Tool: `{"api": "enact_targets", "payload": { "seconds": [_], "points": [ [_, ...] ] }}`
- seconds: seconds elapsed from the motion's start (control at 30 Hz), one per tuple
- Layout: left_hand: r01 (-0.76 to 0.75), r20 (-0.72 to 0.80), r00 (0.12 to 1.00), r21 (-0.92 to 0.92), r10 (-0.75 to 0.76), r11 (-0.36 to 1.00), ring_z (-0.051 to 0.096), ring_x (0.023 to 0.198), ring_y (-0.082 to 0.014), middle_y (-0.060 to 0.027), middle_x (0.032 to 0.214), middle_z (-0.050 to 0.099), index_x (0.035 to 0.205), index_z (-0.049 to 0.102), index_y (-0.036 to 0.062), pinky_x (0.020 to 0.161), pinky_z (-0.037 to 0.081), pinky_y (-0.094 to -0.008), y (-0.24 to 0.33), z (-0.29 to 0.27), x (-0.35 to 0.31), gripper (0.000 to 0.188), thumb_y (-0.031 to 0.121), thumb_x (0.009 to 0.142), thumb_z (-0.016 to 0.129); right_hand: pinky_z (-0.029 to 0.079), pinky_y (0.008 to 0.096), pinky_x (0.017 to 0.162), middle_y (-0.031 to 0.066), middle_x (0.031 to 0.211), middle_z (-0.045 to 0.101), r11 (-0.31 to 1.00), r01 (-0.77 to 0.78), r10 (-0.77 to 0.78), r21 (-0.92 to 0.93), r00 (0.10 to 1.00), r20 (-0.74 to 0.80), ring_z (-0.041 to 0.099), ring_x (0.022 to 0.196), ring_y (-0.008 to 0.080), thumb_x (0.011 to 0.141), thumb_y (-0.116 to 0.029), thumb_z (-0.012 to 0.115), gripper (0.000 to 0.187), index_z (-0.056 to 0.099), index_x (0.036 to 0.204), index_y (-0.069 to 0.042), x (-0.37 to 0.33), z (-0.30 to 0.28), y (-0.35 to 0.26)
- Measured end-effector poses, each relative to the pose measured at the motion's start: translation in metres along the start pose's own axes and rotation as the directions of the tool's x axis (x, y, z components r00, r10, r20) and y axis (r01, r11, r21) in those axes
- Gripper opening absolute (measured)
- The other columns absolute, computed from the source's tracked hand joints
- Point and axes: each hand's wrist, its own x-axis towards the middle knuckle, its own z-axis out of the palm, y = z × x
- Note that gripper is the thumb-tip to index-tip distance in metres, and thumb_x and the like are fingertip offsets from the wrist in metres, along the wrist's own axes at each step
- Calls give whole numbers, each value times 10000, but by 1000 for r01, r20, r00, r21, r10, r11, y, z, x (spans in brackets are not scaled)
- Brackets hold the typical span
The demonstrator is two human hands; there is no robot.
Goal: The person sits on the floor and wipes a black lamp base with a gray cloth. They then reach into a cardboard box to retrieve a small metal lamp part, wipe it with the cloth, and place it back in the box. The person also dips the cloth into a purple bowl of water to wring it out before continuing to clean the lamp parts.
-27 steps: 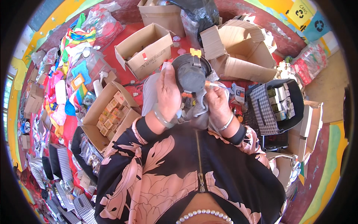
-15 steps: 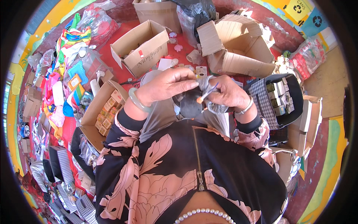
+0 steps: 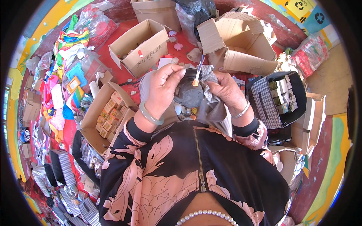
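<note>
Dark grey and round, the cup (image 3: 189, 95) sits between our two hands, above our lap. An orange plug (image 3: 195, 83) lies across its face, with blue wires (image 3: 200, 64) running up past its top edge. Our left hand (image 3: 163, 86) is at the cup's left rim, thumb and forefinger drawn together at the tips; we cannot tell whether anything is pinched between them. Our right hand (image 3: 227, 92) is closed on a bunched grey cloth (image 3: 208, 75), which touches the cup's right side. We wear a pale bangle (image 3: 151, 115) on the left wrist. Left of us, a cardboard box (image 3: 89, 137) holds small cartons (image 3: 108, 119); on our right, a checked case (image 3: 265, 103) holds more little boxes (image 3: 283, 97). Ahead, a larger open box (image 3: 247, 64) rests near the wall.
</note>
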Motion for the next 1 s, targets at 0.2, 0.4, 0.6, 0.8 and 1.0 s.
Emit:
{"api": "enact_targets", "payload": {
  "seconds": [0.2,0.4,0.6,0.8,1.0],
  "points": [
    [-12,47,999,78,8,997,537,732,-64,-15,790,607,890,613,-25,673,446,-209,0,0,-7,73,21,838,588,383,207,555,-52,689,515,993,-54,63,-108,995,80,445,648,35,773,-106,578,115,603,800,3,-4,-9,15],
    [-27,417,902,307,-109,951,557,656,-105,-70,713,608,874,610,-13,621,450,-241,16,1,-6,93,68,840,580,404,270,492,49,560,546,901,130,-105,-413,991,82,453,551,62,736,-155,662,180,602,766,11,-4,-6,-1],
    [-5,280,959,133,-33,991,493,601,-76,-32,673,561,860,593,-3,558,409,-232,6,0,-15,68,60,840,578,408,310,488,136,549,507,820,218,-162,-530,975,151,455,482,156,752,-211,655,206,600,783,-15,0,-2,-6],
    [-11,-13,1000,-72,10,997,496,648,-41,23,707,572,870,608,-11,592,422,-199,-8,-1,-14,60,39,839,593,423,282,512,82,595,556,913,184,-187,-364,982,29,482,531,96,794,-170,615,170,598,840,-6,-9,0,15],
    [55,-220,967,-324,-132,944,491,703,-24,38,760,565,890,606,3,637,418,-178,-14,-13,-7,80,63,877,555,469,245,691,41,884,622,901,282,-102,330,877,-469,574,768,115,902,-288,534,297,600,987,-10,-19,-26,-2]
  ]
}}
